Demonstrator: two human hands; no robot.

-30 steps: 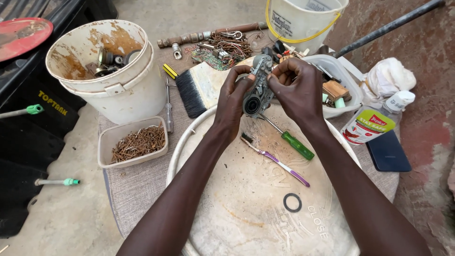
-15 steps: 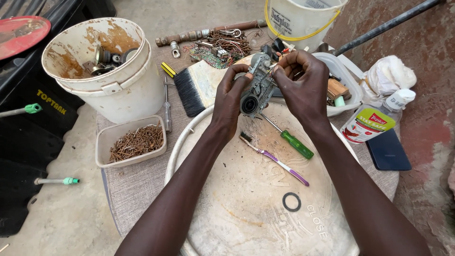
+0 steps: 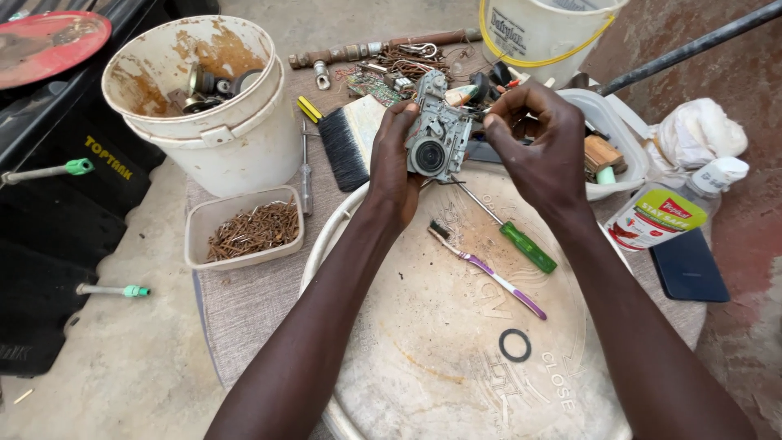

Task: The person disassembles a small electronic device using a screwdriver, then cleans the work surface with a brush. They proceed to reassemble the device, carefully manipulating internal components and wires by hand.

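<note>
Head view. Compared with the picture half a second before, the left hand [image 3: 395,163] and right hand [image 3: 542,143] sit a little farther apart, and more of the grey metal carburettor [image 3: 436,134] shows between them; the items around them lie as they did.

The left hand is closed around the carburettor's left side, holding it upright above the far edge of the round cream-coloured lid [image 3: 456,326], its circular bore facing the camera. The right hand's fingertips pinch at the part's upper right corner; whether they grip a small fitting there cannot be told. The step in hand looks like manual work on a small fitting of the carburettor. The next move would probably call for a steady left grip and fine fingertip work, or for a tool.

On the lid lie a green-handled screwdriver [image 3: 521,243], just beside the hands, a purple toothbrush [image 3: 489,273] and a black ring [image 3: 515,345].

Packages and labels: a rust-stained white bucket [image 3: 220,138] at the left holds metal parts; a second white bucket [image 3: 542,33] at the top has a yellow handle and dark lettering. A white squeeze bottle [image 3: 664,213] with a green, red and yellow label lies at the right, above a dark flat phone-like slab [image 3: 688,265]. A shallow beige tub [image 3: 244,232] holds rusty nails. A black brush [image 3: 342,147] lies behind the lid.
</note>
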